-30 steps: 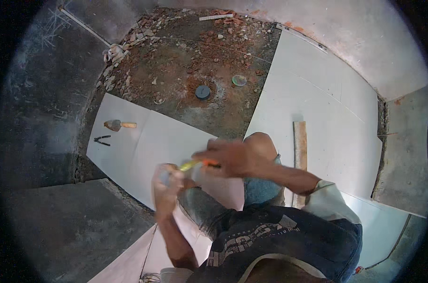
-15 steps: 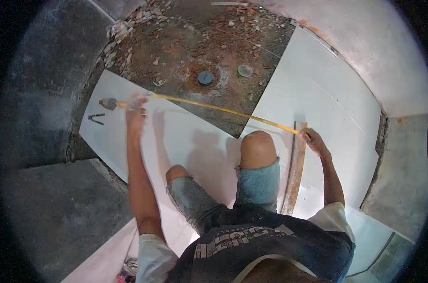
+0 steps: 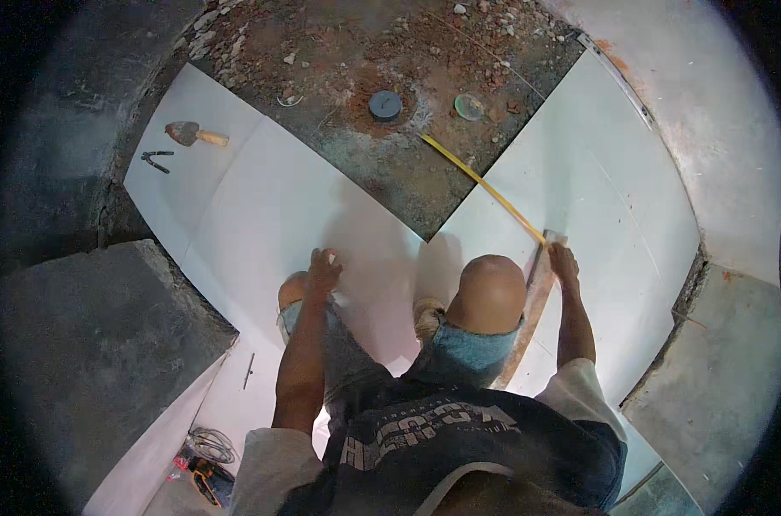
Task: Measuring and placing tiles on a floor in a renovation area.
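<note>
Yellow measuring tape (image 3: 481,180) in the right hand (image 3: 564,264), pinched between fingers; slants over a white slab (image 3: 618,181) and reaches over bare soil (image 3: 356,150) toward a dark round cap (image 3: 384,106). Near the left knee (image 3: 292,291), left hand (image 3: 325,270) with fingers curled; cannot tell whether holding anything.

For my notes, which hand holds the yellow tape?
The right hand grips the yellow tape; the left hand, near the left knee, is apart from it.

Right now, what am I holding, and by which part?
Your right hand holds the long, flat yellow measuring tape by its near end; whether your left hand holds anything cannot be told.
</note>
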Demonstrator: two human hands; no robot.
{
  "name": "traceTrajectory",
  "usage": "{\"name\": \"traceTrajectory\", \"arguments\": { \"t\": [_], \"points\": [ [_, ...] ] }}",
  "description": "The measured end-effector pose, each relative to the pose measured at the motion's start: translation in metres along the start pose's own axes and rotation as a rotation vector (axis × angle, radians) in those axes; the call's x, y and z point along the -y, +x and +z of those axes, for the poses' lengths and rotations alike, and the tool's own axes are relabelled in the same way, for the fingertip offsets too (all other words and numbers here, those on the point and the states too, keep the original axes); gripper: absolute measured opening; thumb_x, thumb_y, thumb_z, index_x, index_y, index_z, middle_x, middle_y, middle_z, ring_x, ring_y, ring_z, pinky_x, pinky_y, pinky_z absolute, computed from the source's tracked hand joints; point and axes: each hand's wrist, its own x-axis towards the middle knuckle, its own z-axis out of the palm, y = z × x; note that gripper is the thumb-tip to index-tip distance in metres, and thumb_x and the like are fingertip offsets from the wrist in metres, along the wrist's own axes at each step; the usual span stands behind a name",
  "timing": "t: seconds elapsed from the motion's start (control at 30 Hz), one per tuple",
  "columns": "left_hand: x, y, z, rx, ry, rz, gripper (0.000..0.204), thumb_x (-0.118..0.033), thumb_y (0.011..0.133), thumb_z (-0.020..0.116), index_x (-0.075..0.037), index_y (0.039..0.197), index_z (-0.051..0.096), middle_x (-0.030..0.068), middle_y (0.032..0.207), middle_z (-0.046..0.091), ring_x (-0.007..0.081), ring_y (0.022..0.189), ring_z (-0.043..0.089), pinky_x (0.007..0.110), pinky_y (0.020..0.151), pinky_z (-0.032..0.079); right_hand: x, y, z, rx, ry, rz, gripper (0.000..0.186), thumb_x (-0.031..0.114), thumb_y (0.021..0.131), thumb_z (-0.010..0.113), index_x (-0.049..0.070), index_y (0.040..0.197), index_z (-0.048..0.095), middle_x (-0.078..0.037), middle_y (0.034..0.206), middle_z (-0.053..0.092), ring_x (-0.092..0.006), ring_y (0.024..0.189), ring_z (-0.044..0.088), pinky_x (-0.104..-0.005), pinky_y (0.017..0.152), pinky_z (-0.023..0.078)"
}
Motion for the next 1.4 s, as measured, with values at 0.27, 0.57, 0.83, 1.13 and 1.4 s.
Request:
{"name": "traceTrajectory", "arguments": {
  "t": [0.27,0.57,0.83,1.13,1.4],
  "points": [
    [-0.054,0.019,-0.033,0.345,-0.074,-0.294,0.04,-0.028,0.081,0.063,-0.014,0.116,0.048,0.0246,0.13,0.038,0.0432,0.126,0.034,0.05,0.091,0.046,0.07,0.022,0.023,-0.098,0.008,-0.04,0.034,0.042,0.094,0.041,0.015,0.1,0.061,-0.018,0.093,0.063,-0.0365,0.089,0.061,-0.051,0.072,0.05],
    [-0.098,0.062,-0.065,0.228,-0.205,-0.12,0.053,-0.022,0.081,0.067,-0.005,0.126,0.044,0.021,0.127,0.045,0.0295,0.109,0.055,0.039,0.089,0.049,0.195,0.036,0.006,-0.008,0.268,-0.15,0.034,0.041,0.091,0.045,0.018,0.108,0.063,-0.016,0.102,0.063,-0.0368,0.095,0.061,-0.0487,0.079,0.048],
    [-0.212,0.156,-0.046,0.082,-1.093,-0.586,0.034,-0.028,0.087,0.062,-0.004,0.108,0.055,0.0115,0.094,0.06,0.0127,0.075,0.06,0.026,0.051,0.046,0.252,-0.047,-0.003,0.367,0.332,-0.162,0.036,0.046,0.091,0.043,0.026,0.114,0.062,-0.009,0.115,0.06,-0.0323,0.103,0.058,-0.0447,0.087,0.048],
    [-0.187,0.196,-0.056,0.044,-1.121,-0.606,0.033,-0.035,0.086,0.06,-0.005,0.101,0.056,0.0064,0.087,0.062,0.0132,0.061,0.052,0.03,0.055,0.044,0.193,-0.082,0.006,0.309,0.377,0.325,0.038,0.049,0.088,0.05,0.02,0.108,0.065,-0.011,0.1,0.066,-0.0294,0.098,0.062,-0.0416,0.083,0.046],
    [-0.222,0.174,-0.026,0.164,-0.945,-0.412,0.036,-0.036,0.085,0.062,-0.005,0.1,0.057,0.0055,0.081,0.06,0.0122,0.065,0.055,0.027,0.054,0.045,0.225,-0.073,-0.001,0.231,0.477,-0.027,0.038,0.043,0.088,0.051,0.016,0.112,0.064,-0.015,0.101,0.065,-0.0335,0.096,0.061,-0.0414,0.083,0.046]
  ]
}}
